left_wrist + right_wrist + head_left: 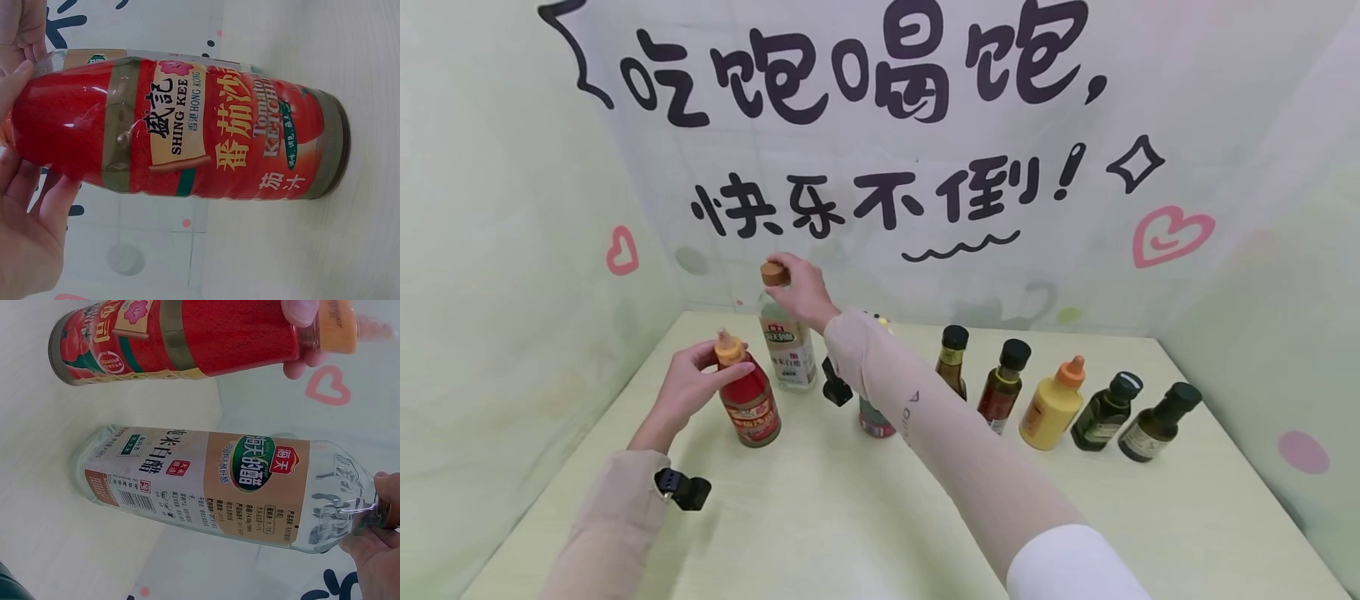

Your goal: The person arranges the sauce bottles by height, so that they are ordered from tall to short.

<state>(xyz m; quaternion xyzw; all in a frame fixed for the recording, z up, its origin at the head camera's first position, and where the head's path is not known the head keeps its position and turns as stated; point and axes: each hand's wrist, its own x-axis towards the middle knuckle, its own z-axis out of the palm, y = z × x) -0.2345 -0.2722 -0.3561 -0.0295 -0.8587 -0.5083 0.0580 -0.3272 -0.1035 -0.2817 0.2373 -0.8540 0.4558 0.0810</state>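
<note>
My left hand [687, 385] grips a red tomato ketchup squeeze bottle [752, 410] around its neck, just below the orange cap with a pale nozzle. The ketchup label [250, 125] fills much of the left wrist view. Behind it and slightly to the right is a tall clear bottle of white rice vinegar [790, 358] with a brown cap [773, 273]. Fingers and thumb of my right hand [807, 293] hold the vinegar bottle at its cap and neck. In the right wrist view, the two bottles lie side by side with a narrow gap between them.
Right of my forearm stand two dark-capped sauce bottles [1002, 383], a yellow squeeze bottle [1049, 410] and two small dark green bottles [1105, 414]. Another bottle [876, 421] is partly hidden behind the right sleeve. A lettered backdrop [880, 150] rises at the table's back edge.
</note>
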